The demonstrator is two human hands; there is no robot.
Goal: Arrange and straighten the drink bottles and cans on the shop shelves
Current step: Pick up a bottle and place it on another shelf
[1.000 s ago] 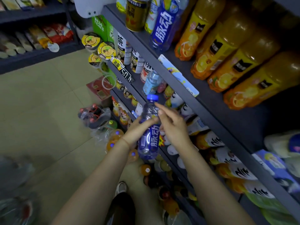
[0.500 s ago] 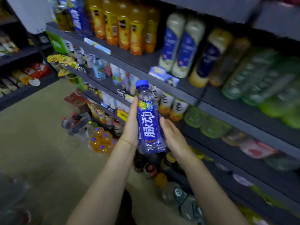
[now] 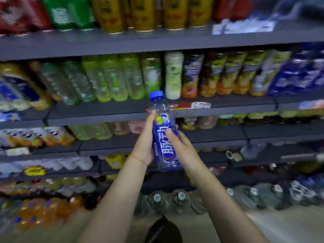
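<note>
From the head camera we see a blue-labelled drink bottle (image 3: 164,137) with a blue cap (image 3: 156,95), held nearly upright in front of the shop shelves (image 3: 108,114), its top tipped slightly left. The left hand (image 3: 144,142) wraps its grip around the bottle's left side, the thumb reaching up toward the shoulder of the bottle. The right hand (image 3: 180,146) holds the right side, its thumb lying across the blue label and the other fingers behind, out of our sight. A thin cord bracelet (image 3: 138,159) circles the left wrist.

Behind the cap, on the second shelf down, stand a row of pale green bottles (image 3: 112,79) and, just right of the cap, a white bottle (image 3: 173,74). Further right are yellow and orange bottles (image 3: 226,74), blurred; we think they are juice, but the labels cannot be read. The top shelf carries yellow cans (image 3: 140,13). Large clear water jugs (image 3: 177,200) sit at floor level below the arms.
</note>
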